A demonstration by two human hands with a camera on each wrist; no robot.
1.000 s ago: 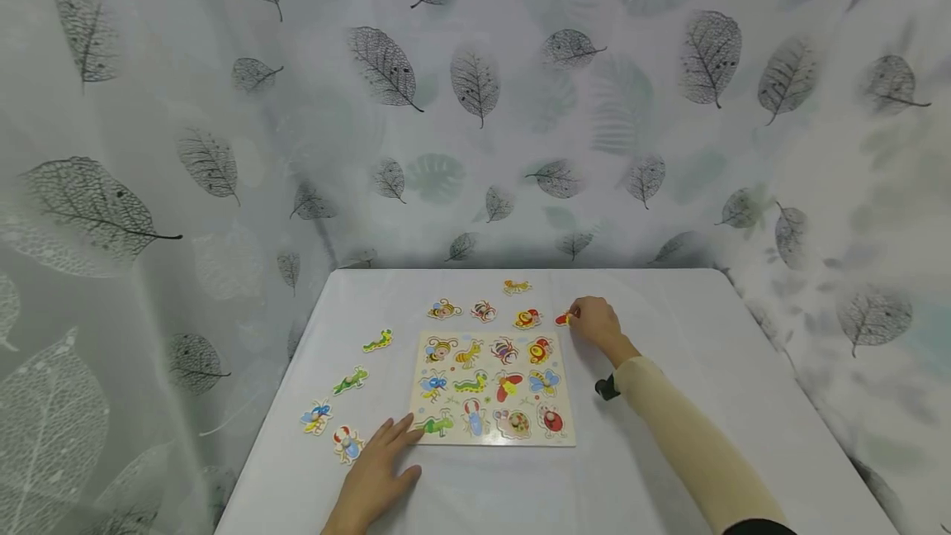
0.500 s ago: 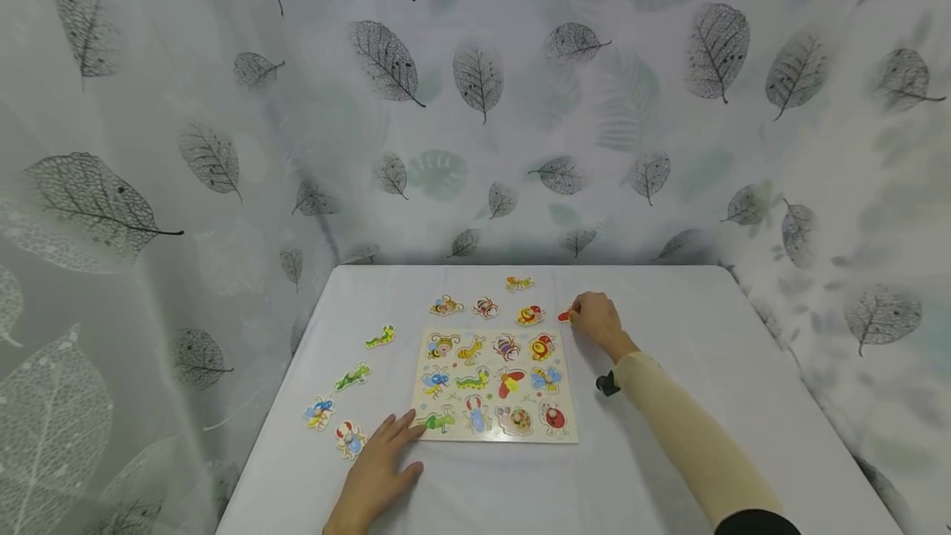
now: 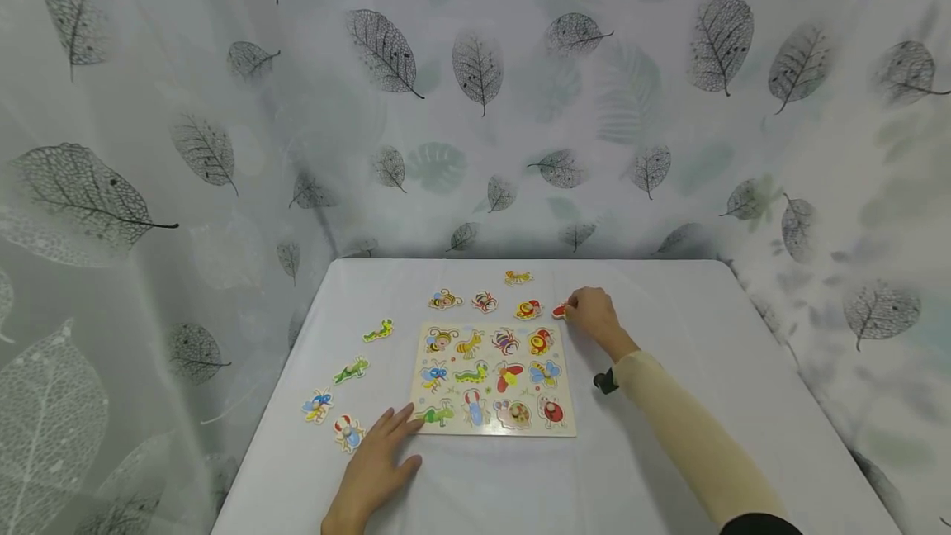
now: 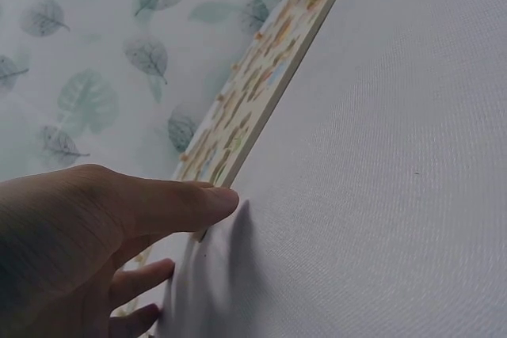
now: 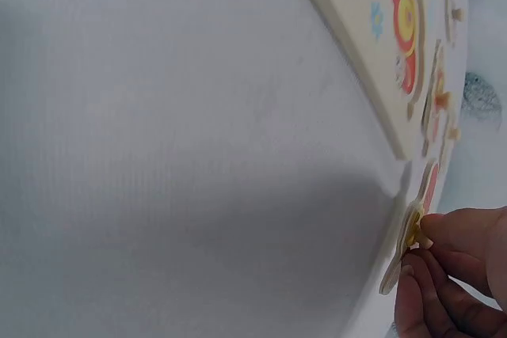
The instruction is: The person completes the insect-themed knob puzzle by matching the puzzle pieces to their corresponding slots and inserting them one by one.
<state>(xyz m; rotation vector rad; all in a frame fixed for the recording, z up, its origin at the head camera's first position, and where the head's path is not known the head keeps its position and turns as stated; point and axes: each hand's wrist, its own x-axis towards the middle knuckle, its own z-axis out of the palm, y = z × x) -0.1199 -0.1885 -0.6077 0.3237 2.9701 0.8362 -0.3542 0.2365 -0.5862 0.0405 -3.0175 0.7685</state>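
Note:
A wooden puzzle board [image 3: 486,434] printed with rows of coloured insects lies on the white table. My left hand [image 3: 375,461] has its fingers spread and relaxed, the fingertips touching the board's near left corner. Beyond the far right corner, my right hand [image 3: 597,316] pinches a red and yellow winged insect puzzle piece [image 3: 560,311]. In the right wrist view, thumb and fingers grip the knob in the middle of this piece [image 5: 430,184], which sits close to the tabletop; whether it touches is unclear. The fingers cover part of it.
Behind the board lie a bee piece [image 3: 445,299], a spider piece [image 3: 484,302], a red and yellow bug piece [image 3: 529,310] and an orange insect piece [image 3: 518,277]. Left of it are a caterpillar [image 3: 378,331], a grasshopper [image 3: 352,370], a blue fly [image 3: 318,406] and a beetle [image 3: 347,433].
The head view has tilted slightly. My right hand keeps its pinch, and the red winged piece has shifted a little to the left. My left hand stays at the board's corner.

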